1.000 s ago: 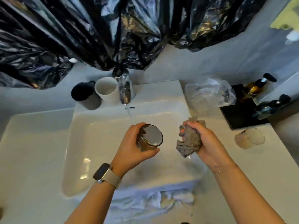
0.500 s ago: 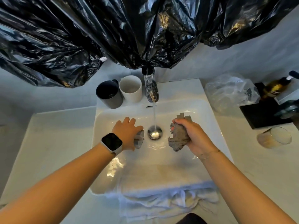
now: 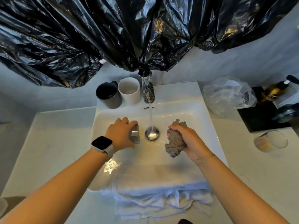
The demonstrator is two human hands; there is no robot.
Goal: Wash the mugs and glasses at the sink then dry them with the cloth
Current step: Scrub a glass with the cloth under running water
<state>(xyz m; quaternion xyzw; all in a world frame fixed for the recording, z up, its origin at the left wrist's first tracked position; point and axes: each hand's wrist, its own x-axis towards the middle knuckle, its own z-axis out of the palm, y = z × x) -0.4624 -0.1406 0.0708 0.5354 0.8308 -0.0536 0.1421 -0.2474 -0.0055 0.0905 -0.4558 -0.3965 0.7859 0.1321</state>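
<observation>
My left hand (image 3: 120, 134) grips a glass (image 3: 135, 135) tipped on its side low in the white sink (image 3: 202, 113), just left of the drain (image 3: 152, 134). Water runs from the tap (image 3: 148, 89) onto the drain. My right hand (image 3: 189, 139) holds a bunched grey cloth (image 3: 175, 143) over the basin, right of the stream. A dark grey mug (image 3: 108, 96) and a white mug (image 3: 129, 90) stand on the sink's back ledge, left of the tap. A second glass (image 3: 271, 141) lies on its side on the counter at the right.
A white towel (image 3: 161, 202) hangs over the sink's front edge. Black plastic sheeting (image 3: 129, 33) covers the wall above. At the back right lie a crumpled clear bag (image 3: 228, 94) and a black tray (image 3: 262, 117) with an amber pump bottle (image 3: 275, 91).
The view has shifted so the sink sits more central. My left hand has turned the glass over and lowered it into the basin beside the drain. The cloth stays bunched in my right hand.
</observation>
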